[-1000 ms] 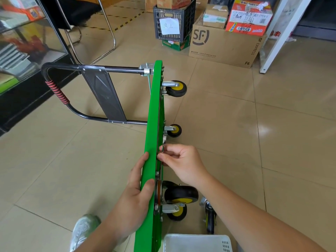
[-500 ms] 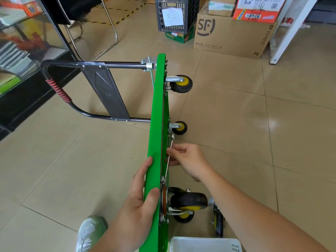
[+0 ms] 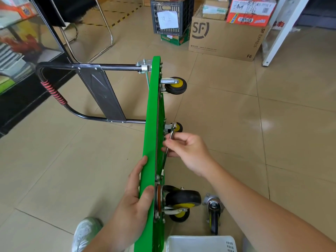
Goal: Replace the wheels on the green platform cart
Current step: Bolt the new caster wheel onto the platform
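Cart (image 3: 151,142) stood on its edge at 12 o'clock from me. My left hand (image 3: 134,197) was closed on its near rim. My right hand (image 3: 189,153) pinched a wrench (image 3: 170,140) on the near caster's (image 3: 181,199) mounting bolts. I judged the loosening step; next needed a firm turn. A loose caster (image 3: 213,213) lay at 4 o'clock.

a small shop's storage corner or parcel point, by the look of it: on the tiled floor (image 3: 272,124) an sf express carton (image 3: 225,39) sits beside a black plastic crate (image 3: 171,15), with a glass display case (image 3: 20,42) far left of that carton.
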{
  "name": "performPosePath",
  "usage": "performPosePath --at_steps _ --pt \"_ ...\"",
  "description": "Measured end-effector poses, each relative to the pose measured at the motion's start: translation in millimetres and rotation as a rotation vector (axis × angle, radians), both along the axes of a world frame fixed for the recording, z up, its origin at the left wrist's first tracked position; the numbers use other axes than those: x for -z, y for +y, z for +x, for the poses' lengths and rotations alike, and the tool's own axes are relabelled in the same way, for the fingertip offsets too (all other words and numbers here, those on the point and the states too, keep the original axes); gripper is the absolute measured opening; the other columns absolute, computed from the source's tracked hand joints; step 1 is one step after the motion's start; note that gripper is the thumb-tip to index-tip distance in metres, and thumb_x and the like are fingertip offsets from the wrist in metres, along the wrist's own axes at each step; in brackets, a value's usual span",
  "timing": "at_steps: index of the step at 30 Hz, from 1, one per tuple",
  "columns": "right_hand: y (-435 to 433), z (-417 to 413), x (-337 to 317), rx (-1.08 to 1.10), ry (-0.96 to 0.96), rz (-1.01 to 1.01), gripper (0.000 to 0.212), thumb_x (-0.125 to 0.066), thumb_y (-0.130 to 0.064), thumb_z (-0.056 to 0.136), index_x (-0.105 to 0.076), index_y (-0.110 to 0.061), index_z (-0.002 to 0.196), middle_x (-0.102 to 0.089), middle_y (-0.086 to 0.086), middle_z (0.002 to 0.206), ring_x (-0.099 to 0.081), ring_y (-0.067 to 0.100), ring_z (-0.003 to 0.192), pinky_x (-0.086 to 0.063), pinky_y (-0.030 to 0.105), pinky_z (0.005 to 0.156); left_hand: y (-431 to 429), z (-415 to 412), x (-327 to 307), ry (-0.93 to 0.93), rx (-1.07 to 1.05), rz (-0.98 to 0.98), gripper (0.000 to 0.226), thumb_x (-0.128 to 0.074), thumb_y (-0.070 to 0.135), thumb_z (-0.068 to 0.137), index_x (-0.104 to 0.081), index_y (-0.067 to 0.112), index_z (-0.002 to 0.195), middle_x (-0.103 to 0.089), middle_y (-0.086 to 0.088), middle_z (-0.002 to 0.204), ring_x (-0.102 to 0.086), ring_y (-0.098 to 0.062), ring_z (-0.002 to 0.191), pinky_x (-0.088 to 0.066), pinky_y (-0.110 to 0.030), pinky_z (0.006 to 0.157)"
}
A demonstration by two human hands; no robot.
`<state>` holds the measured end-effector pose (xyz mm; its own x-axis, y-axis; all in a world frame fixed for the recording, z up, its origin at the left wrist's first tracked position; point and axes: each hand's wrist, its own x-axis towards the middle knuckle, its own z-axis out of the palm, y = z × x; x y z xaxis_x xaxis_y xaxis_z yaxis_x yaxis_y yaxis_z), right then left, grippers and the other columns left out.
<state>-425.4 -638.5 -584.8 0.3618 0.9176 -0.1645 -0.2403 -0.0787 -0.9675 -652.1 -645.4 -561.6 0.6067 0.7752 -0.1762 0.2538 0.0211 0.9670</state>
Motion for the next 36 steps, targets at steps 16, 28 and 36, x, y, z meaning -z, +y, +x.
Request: performPosePath --at_steps 16,28,36 --pt "-35 -39 -23 -0.018 -0.236 0.058 0.022 -0.072 -0.006 0.091 -0.077 -0.022 0.105 -0.079 -0.003 0.105 -0.074 0.013 0.102 -0.058 0.035 0.096 -3 1 -11 0.059 0.009 -0.04 0.065 -0.044 0.016 0.108 -0.029 0.069 0.143 -0.039 0.019 0.156 -0.047 -0.014 0.141 -0.035 -0.049 0.121" --pt "-12 -30 8 -0.045 -0.108 0.02 0.022 -0.07 -0.016 0.09 -0.08 -0.03 0.103 -0.079 0.003 0.106 -0.074 0.021 0.104 -0.059 0.042 0.095 -3 5 -13 0.062 -0.019 0.008 0.067 -0.047 0.009 0.105 -0.029 0.062 0.142 -0.038 0.033 0.149 -0.041 0.017 0.133 -0.03 -0.015 0.115" --pt "10 -11 48 0.055 0.089 -0.261 0.025 -0.069 -0.01 0.095 -0.07 0.004 0.116 -0.075 0.02 0.106 -0.076 0.029 0.092 -0.061 0.049 0.089 -3 7 -8 0.037 -0.037 0.003 0.065 -0.05 0.034 0.086 -0.035 0.068 0.139 -0.043 0.028 0.15 -0.054 -0.001 0.13 -0.042 -0.03 0.111"
